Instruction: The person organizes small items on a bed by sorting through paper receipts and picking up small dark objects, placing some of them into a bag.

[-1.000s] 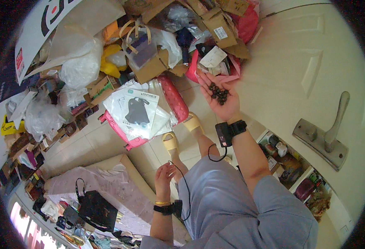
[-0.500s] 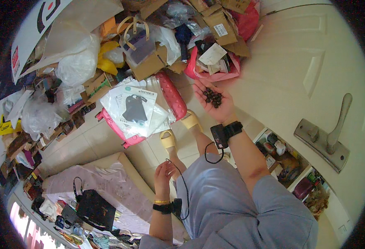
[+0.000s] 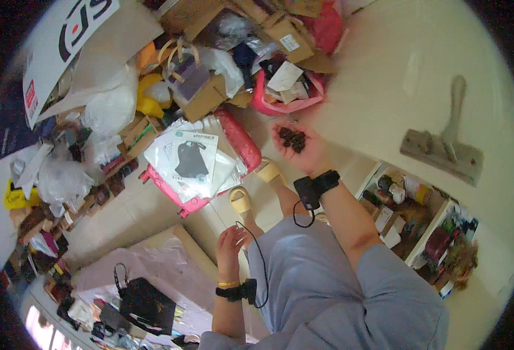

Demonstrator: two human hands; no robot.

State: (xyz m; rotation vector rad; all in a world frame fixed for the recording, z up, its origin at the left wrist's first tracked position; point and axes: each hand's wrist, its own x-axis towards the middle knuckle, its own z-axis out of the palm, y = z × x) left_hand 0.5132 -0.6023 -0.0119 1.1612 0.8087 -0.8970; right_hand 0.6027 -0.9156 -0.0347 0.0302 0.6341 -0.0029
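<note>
My right hand [image 3: 301, 147] is held out palm up in front of me, a small pile of dark roundish pieces [image 3: 292, 139] lying in its cupped palm. Blur smears its fingers and the pieces, so I cannot tell their kind. My left hand [image 3: 230, 239] hangs low near my knee, its fingers loosely bent and a little apart, with no object visible in it. A black cable [image 3: 263, 262] loops beside it from the black device [image 3: 247, 291] on that wrist. Another black device [image 3: 309, 191] is strapped to my right wrist.
A red suitcase [image 3: 239, 143] lies ahead with flat plastic-wrapped packages [image 3: 195, 157] on it. Beyond are cardboard boxes [image 3: 289, 39] and a pink bag [image 3: 315, 103]. At right are a door with a metal handle [image 3: 452, 125] and open shelves [image 3: 423, 242]. A black bag [image 3: 147, 306] rests at lower left.
The view has turned, so the door handle and shelves appear higher and the poster further in. My right hand has blurred with motion, still bearing the dark pieces. The left stays nearly put.
</note>
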